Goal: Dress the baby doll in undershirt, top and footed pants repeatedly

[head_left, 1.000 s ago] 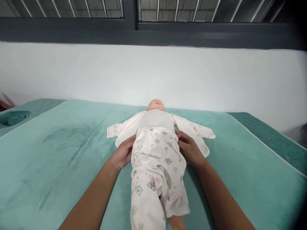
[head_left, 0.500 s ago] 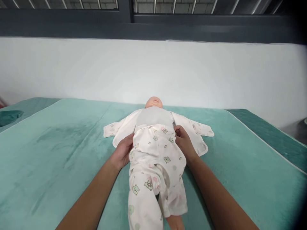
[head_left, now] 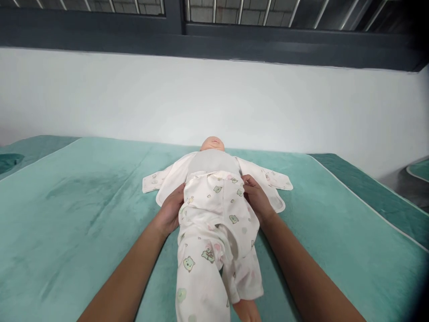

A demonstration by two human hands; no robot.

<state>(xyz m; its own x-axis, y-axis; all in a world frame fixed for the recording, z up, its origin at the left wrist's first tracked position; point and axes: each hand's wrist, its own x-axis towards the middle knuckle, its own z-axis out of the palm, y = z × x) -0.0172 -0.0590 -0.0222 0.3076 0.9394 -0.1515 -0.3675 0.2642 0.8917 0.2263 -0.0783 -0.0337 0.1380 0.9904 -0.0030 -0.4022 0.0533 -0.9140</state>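
My right hand (head_left: 256, 197) pinched the bear-print trousers (head_left: 208, 201), the grip of my left hand (head_left: 172, 209) was unverifiable, and the waistband (head_left: 216, 175) seemed slightly raised, indicating minor progress

My left hand (head_left: 170, 209) and right hand (head_left: 257, 200) are bare — fingers (head_left: 249, 180) partly hidden. My forearms (head_left: 125, 268) are bare to the lower edge of view — tapering to narrower wrists (head_left: 269, 218).

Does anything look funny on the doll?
Yes, the pants look uneven: the leg on the picture's right ends higher, showing a bare leg, while the other covers down to the picture's bottom edge.
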